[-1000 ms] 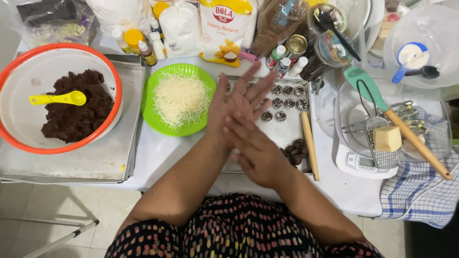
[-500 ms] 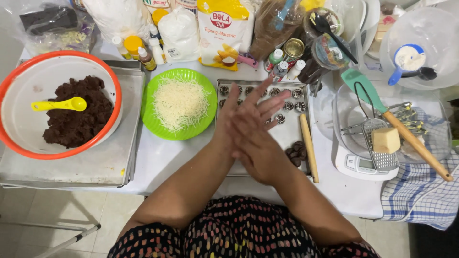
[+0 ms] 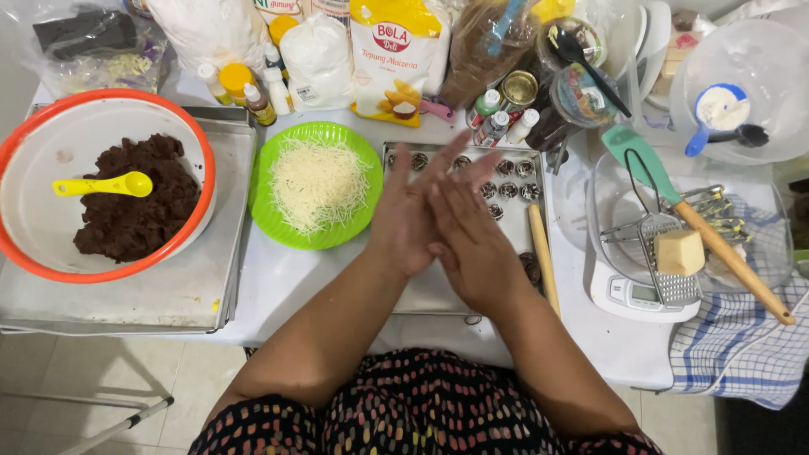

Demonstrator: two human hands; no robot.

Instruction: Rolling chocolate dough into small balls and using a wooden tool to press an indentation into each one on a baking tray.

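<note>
Metal baking tray [image 3: 438, 291] runs lengthwise away from her; left hand [image 3: 409, 221] and right hand [image 3: 472, 240] press together above it, fingers straight, whatever lies between them hidden.

White table [image 3: 278, 286] bearing a metal tray [image 3: 168, 295], green plate [image 3: 278, 227], scale [image 3: 632, 295] and checked cloth [image 3: 742, 345]

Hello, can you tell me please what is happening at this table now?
A person presses the left hand and the right hand palm to palm above a metal baking tray that carries rows of small dark round pieces. Whether anything lies between the palms cannot be seen. To the left stand a green plastic plate of shredded pale cheese and a white bowl with an orange rim, which holds dark brown dough and a yellow plastic spoon.
</note>
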